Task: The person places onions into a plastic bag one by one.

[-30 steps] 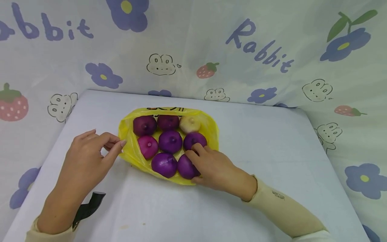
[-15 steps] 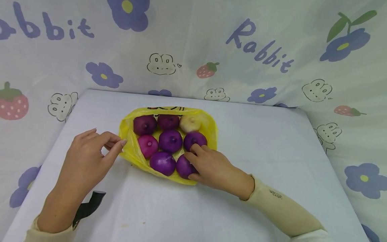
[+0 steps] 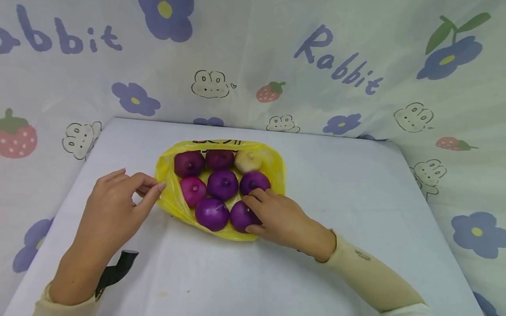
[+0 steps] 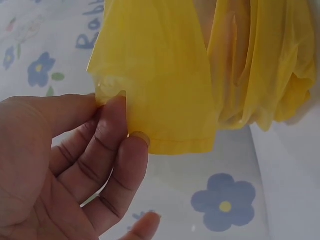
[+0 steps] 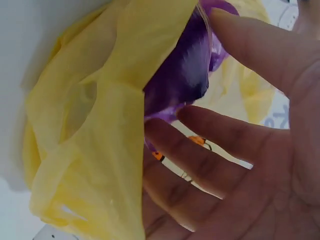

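Onions fill a yellow plastic bag (image 3: pixel 276 173) that lies open and flat near the middle of the counter (image 3: pixel 348 193), which is draped in a pale cloth. Behind and beside it hangs a printed curtain (image 3: pixel 340 66) with blue flowers, strawberries, rabbit faces and the word "Rabbit". A black strap (image 3: pixel 116 270) hangs at the left wrist, over the counter's near edge. The bag's crumpled film stands between the right wrist camera and most of the onions. Eight onions sit in the bag, touching one another in rows: seven are purple to magenta, and one pale onion (image 3: pixel 248 161) sits at the far right. The left hand (image 3: pixel 114 206) pinches the bag's left edge between thumb and fingers. The right hand (image 3: pixel 278 215) rests on the near right purple onion (image 3: pixel 240 216), fingers curled around it.
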`<state>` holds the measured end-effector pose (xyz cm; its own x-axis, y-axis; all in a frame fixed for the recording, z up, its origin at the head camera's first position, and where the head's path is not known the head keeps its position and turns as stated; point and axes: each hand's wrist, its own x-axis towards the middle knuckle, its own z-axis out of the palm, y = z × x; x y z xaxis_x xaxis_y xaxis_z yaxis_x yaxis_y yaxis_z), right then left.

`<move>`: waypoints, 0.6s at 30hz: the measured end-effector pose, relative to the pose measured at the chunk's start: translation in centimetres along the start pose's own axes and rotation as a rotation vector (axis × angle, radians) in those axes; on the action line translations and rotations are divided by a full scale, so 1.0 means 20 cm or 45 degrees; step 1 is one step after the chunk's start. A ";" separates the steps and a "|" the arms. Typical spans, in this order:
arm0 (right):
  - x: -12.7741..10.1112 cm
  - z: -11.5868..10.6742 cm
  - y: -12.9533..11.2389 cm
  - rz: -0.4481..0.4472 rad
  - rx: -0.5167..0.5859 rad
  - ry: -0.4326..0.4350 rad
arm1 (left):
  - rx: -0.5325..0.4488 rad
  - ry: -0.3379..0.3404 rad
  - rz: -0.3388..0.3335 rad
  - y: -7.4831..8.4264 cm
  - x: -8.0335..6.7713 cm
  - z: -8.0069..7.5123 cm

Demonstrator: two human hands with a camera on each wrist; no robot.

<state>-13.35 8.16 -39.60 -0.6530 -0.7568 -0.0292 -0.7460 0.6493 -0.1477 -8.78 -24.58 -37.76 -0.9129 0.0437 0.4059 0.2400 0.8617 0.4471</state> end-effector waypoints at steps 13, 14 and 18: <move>-0.10 -0.07 0.07 -0.154 0.124 0.526 | -0.010 0.011 -0.052 0.00 -0.03 0.00; -0.11 -0.08 0.08 -0.159 0.129 0.555 | -0.016 0.019 -0.064 -0.01 -0.04 -0.01; -0.16 -0.10 0.13 -0.148 0.138 0.622 | -0.063 0.059 -0.148 -0.01 -0.06 -0.02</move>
